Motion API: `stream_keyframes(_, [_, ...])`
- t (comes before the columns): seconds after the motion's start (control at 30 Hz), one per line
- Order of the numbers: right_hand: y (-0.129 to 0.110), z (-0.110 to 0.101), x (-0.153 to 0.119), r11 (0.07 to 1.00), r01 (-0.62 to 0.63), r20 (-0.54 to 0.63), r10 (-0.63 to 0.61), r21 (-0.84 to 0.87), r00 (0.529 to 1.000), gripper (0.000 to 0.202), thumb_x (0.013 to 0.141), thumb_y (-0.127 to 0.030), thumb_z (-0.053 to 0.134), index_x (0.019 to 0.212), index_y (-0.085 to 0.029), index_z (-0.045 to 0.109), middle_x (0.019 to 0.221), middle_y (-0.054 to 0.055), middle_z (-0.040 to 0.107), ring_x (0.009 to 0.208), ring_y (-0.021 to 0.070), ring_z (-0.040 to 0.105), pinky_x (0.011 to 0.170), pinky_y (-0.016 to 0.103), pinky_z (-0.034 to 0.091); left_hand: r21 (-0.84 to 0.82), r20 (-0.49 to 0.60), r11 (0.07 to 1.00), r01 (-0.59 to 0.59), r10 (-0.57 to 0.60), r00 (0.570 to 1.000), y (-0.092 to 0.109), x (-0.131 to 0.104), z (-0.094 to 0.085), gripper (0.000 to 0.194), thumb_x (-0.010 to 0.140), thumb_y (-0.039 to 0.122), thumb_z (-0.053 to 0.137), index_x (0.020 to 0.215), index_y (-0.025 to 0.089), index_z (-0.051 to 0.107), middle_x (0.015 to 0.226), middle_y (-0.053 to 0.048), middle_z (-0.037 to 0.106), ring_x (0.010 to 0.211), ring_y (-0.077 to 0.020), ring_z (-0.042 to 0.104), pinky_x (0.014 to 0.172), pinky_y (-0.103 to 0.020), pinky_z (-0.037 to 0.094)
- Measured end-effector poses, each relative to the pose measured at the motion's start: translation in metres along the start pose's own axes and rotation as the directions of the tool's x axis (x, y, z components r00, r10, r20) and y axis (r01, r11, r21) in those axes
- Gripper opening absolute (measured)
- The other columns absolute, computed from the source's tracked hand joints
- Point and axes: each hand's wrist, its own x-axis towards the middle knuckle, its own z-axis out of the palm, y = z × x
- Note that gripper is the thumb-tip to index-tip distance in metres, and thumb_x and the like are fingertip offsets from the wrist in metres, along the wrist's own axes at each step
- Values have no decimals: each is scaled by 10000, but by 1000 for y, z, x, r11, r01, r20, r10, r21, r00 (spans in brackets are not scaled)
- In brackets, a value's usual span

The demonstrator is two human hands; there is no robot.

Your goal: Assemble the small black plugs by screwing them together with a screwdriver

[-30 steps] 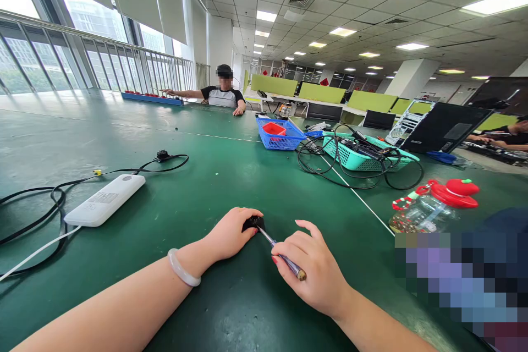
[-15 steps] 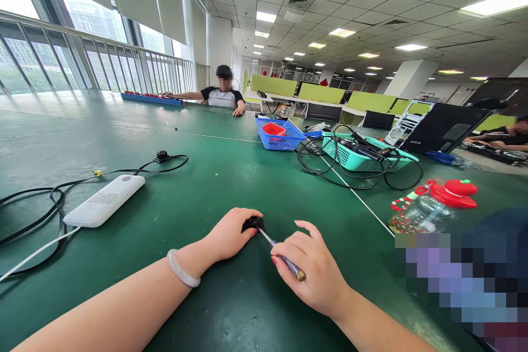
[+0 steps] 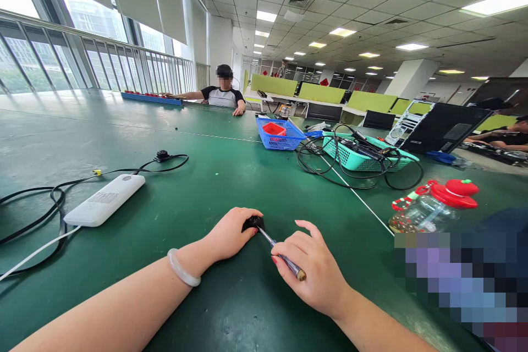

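Note:
On the green table [image 3: 247, 308], my left hand [image 3: 231, 234] is closed around a small black block-like part [image 3: 254, 223], with the thumb in front and the fingers behind. Its exact kind cannot be made out. My right hand [image 3: 307, 264] grips a screwdriver [image 3: 289, 265] by its handle, the index finger raised. The metal shaft slants up and left, and its tip touches or meets the face of the black part beside my left thumb.
A white power bank [image 3: 105, 201] with cables lies left. A blue basket [image 3: 280, 140], a teal basket [image 3: 355, 158] of tangled cables and a red-lidded jar [image 3: 437, 209] stand right. Across the table, a person [image 3: 223, 93] sits beside a long blue tray [image 3: 152, 99].

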Motion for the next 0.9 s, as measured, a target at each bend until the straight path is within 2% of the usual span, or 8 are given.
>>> stream_keyframes(0.9, [0,1,-1,1000,-7,1,7,18,1000,102,889,-166,519,855,-222,597,688,-43,616,607,107,532,999,420,353,0,-2,1000,-11,11,1000,-1,0,1,352,826,194,558,1167,258,619,1204,-16,660,1148,-230,560,1034,-385,442])
